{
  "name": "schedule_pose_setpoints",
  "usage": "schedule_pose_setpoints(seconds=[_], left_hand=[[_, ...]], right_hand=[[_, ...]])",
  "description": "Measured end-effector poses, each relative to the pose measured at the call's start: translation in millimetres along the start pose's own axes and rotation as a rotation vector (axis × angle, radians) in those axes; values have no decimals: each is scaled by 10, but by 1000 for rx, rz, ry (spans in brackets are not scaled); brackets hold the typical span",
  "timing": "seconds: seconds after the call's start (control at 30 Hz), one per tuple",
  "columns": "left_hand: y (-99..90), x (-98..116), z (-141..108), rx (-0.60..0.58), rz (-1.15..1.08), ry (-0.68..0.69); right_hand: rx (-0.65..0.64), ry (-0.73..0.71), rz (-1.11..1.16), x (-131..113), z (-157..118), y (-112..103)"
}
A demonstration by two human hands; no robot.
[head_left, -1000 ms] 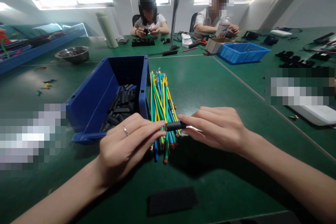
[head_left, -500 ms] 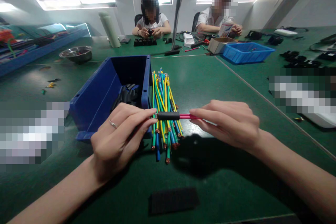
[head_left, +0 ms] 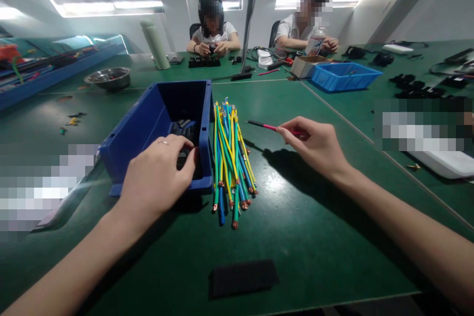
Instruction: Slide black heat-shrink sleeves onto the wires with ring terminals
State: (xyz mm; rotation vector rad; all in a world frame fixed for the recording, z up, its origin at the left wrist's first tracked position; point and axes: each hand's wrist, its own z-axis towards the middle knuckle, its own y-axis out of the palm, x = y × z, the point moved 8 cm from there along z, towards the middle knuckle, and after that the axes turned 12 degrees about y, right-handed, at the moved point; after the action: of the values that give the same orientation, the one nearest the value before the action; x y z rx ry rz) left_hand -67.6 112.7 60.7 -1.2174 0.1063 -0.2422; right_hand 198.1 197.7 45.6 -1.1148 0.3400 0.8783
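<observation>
My left hand (head_left: 159,168) reaches over the near rim of a dark blue bin (head_left: 128,133), thumb and forefinger apart, close to the short black sleeves (head_left: 183,131) inside. Its other fingertips are hidden. In my right hand (head_left: 311,140) is a slim pink-and-black pointed tool (head_left: 262,125), pinched between thumb and fingers, with its thin tip aimed left. Between the hands, beside the bin, lies a bundle of cut wires (head_left: 233,158) in green, yellow and blue. Bare copper shows at their near ends and metal terminals at the far ends.
A black rectangular block (head_left: 244,279) lies near the table's front edge. Farther off are a steel bowl (head_left: 108,78), a green bottle (head_left: 155,45), a light blue tray (head_left: 346,76) and a cardboard box (head_left: 305,66). Two people sit across the table.
My left hand has left the black sleeve and metal end it pinched and moved left into the bin. My right hand has drawn the pointed tool up and right, away from the sleeve.
</observation>
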Motion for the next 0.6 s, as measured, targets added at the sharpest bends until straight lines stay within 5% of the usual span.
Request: schedule_pose_setpoints(seconds=[0.13,0.3,0.6], left_hand=[[188,-79,-4,-259,-62,-93],[208,-74,10,-306,-125,-90],[302,-127,-35,-430,-126,-106]], right_hand=[[31,80,-118,180,54,-9],[73,112,-405,257,101,-66],[-182,151,-686,220,-31,206]])
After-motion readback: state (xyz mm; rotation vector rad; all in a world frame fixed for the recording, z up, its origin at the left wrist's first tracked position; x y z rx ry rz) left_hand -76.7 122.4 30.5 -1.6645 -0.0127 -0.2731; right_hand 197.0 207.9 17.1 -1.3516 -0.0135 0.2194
